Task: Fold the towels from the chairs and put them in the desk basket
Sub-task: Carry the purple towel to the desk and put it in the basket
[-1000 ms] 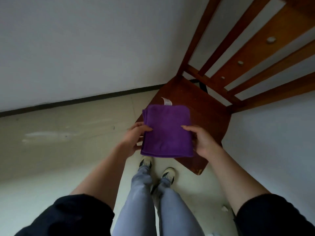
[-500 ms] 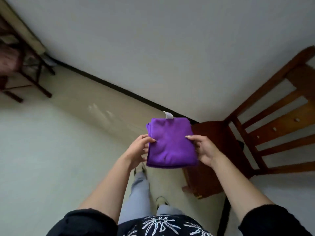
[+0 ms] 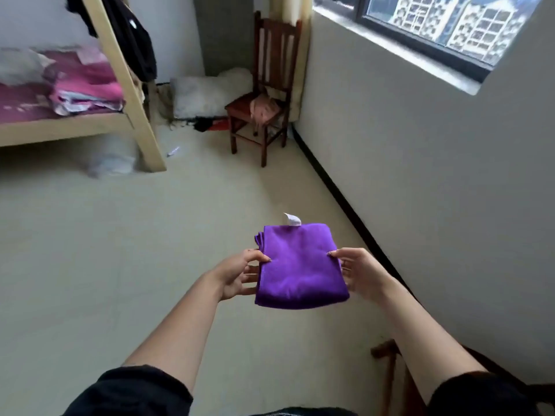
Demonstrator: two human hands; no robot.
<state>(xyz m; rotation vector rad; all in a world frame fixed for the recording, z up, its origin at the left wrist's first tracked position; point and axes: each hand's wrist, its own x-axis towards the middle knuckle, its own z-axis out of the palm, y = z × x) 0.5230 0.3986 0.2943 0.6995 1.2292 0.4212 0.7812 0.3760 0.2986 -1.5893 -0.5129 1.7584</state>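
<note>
A folded purple towel (image 3: pixel 300 265) with a white tag at its far edge is held flat in front of me, above the floor. My left hand (image 3: pixel 237 273) pinches its left edge, thumb on top and fingers underneath. Along the towel's right edge, my right hand (image 3: pixel 359 270) grips the same way. Across the room, a dark wooden chair (image 3: pixel 264 94) stands in the corner under the window wall, with a crumpled pinkish towel (image 3: pixel 262 108) on its seat. No desk or basket is in view.
A bunk bed (image 3: pixel 120 94) with pink bedding and hanging dark clothes fills the left. White pillows (image 3: pixel 207 91) and clutter lie by the far wall. A wall with a window (image 3: pixel 420 22) runs along the right. Part of another wooden chair (image 3: pixel 390 364) shows at the lower right.
My view has swung left, away from the nearby chair and up into the room; the far chair and bed have come into sight. Both hands keep the same hold on the purple towel.
</note>
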